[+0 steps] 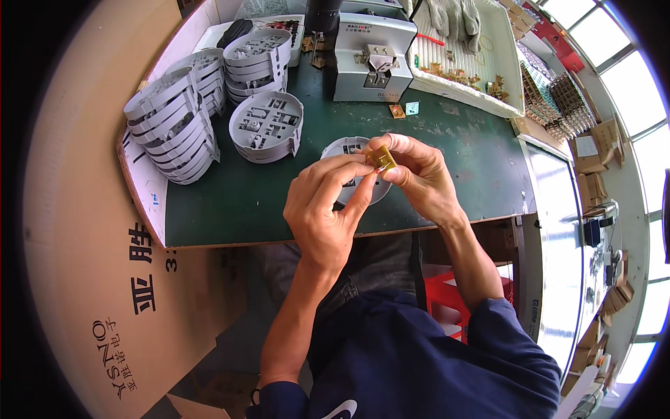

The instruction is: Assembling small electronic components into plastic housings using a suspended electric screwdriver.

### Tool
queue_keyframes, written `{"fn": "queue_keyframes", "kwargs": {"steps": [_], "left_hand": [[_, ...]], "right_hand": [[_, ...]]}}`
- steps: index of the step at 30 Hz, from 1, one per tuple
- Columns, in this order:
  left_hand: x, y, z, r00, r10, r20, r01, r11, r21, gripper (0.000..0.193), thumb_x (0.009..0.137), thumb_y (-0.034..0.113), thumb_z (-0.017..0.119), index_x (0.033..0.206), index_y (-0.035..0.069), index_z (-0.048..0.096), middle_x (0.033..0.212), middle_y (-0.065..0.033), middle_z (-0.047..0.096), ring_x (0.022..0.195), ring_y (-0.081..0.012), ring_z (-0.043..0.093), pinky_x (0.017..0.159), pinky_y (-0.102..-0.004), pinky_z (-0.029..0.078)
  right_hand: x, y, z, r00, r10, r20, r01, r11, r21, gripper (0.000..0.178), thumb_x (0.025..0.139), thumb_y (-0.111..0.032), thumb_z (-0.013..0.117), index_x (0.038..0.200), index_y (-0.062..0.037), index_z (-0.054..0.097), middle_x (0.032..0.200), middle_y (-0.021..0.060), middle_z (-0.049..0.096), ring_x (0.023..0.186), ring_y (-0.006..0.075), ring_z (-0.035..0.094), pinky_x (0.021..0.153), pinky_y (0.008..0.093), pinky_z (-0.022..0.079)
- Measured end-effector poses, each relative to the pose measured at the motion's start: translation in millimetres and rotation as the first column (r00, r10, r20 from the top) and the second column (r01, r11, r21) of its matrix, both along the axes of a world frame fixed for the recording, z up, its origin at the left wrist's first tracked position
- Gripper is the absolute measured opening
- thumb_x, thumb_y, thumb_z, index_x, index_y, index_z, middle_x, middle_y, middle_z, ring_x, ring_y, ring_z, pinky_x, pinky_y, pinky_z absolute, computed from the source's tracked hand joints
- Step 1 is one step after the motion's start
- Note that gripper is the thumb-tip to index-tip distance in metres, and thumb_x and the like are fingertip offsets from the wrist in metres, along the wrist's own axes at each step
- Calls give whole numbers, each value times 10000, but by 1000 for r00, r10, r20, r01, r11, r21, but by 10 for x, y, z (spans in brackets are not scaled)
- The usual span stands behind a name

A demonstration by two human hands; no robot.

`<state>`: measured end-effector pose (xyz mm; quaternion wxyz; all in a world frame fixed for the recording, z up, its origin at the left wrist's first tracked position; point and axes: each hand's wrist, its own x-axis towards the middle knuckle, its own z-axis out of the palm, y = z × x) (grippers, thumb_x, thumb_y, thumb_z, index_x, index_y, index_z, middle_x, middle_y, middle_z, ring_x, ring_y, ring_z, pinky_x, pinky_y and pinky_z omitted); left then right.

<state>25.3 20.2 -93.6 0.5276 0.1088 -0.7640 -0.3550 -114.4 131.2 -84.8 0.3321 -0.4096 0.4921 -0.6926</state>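
Between thumb and fingers, my right hand (429, 181) grips a small yellow circuit board (381, 159), held tilted above the table. My left hand (324, 202) is closed in a pinch at the board's lower left edge. A tiny red-and-white part (379, 170) shows at its fingertips, too small to name. Below both hands, a round grey plastic housing (340, 147) lies on the green tabletop, mostly covered by my fingers.
Grey housings stand in tall stacks (171, 133) at the left, with a shorter stack (265, 129) beside them. At the back is a grey screw-feeder machine (373, 59). Two small boards (397, 111) lie before it. A white foam tray (460, 87) holds gloves and boards.
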Motion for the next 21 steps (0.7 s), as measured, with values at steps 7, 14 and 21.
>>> {"fn": "queue_keyframes", "kwargs": {"steps": [7,14,21], "left_hand": [[19,-36,-45,1000,-18,-25,20,996,90,354,778,118,885,1083,83,708,1111,-75,730,1039,-273,682,888,-391,537],[44,-34,-192,934,8,357,25,996,-88,1106,741,643,830,1474,-68,405,1467,-278,461,1341,-426,468,1105,-537,413],[-17,-14,-268,891,33,453,-6,998,-61,1056,731,496,902,1473,-81,421,1510,-269,444,1369,-423,457,1122,-499,429]], "right_hand": [[-84,56,-43,996,20,86,-19,1000,-11,437,932,-156,770,1327,-25,638,1245,74,698,1249,225,637,1114,405,482],[-171,6,188,902,-144,-406,268,926,266,324,946,-76,729,1249,21,668,1207,86,711,1100,209,684,1030,336,517],[-274,-209,142,444,6,-896,406,890,207,300,903,-71,737,1189,8,690,1138,182,714,1073,309,707,939,374,558]]}}
